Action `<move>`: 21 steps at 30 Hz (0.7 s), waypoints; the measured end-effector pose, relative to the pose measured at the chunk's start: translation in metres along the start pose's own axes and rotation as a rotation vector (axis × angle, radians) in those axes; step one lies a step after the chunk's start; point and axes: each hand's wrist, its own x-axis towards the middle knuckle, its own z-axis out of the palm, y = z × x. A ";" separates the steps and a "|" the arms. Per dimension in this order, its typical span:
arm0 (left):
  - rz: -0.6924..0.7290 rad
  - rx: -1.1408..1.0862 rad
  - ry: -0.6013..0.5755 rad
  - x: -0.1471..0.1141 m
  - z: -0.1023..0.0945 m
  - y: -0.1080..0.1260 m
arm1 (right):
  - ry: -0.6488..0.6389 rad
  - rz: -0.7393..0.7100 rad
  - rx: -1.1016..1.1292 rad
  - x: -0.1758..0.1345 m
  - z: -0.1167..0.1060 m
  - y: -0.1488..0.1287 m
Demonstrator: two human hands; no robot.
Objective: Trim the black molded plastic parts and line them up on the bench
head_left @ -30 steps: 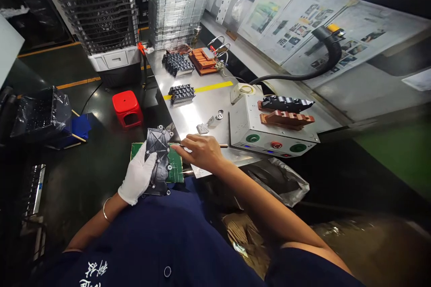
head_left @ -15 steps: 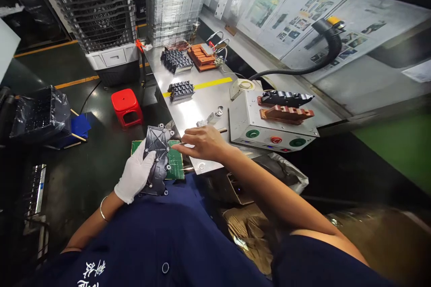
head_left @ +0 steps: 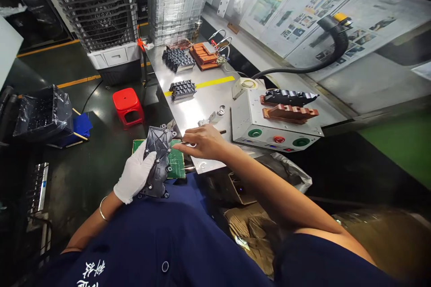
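Left hand (head_left: 134, 174) holds black housing (head_left: 160, 163), long axis fore-and-aft, X-ribbed end (head_left: 155, 140) forward.

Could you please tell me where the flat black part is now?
In the head view, the flat black part is left of centre, in the gloved left hand, in front of the green surface; the right hand's fingertips are at its right edge.

White glare strikes the metal table (head_left: 206, 104), the floor (head_left: 87, 166) lies dim, and the lower right blurs.
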 end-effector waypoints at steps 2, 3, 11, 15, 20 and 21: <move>-0.007 -0.015 0.003 0.000 0.001 0.000 | -0.007 -0.001 0.013 0.000 0.000 0.000; -0.013 -0.023 0.010 0.000 0.001 0.000 | -0.011 0.005 0.019 0.000 0.000 0.000; 0.017 -0.018 0.094 0.000 0.011 -0.004 | 0.010 0.144 0.035 -0.011 0.014 -0.004; -0.003 -0.014 0.158 0.000 0.014 -0.002 | 0.078 0.213 -0.002 -0.014 0.023 -0.008; -0.018 -0.064 0.197 0.000 0.019 0.001 | 0.120 0.277 -0.007 -0.015 0.031 -0.016; -0.018 -0.073 0.204 0.000 0.019 0.001 | 0.126 0.295 -0.004 -0.015 0.032 -0.017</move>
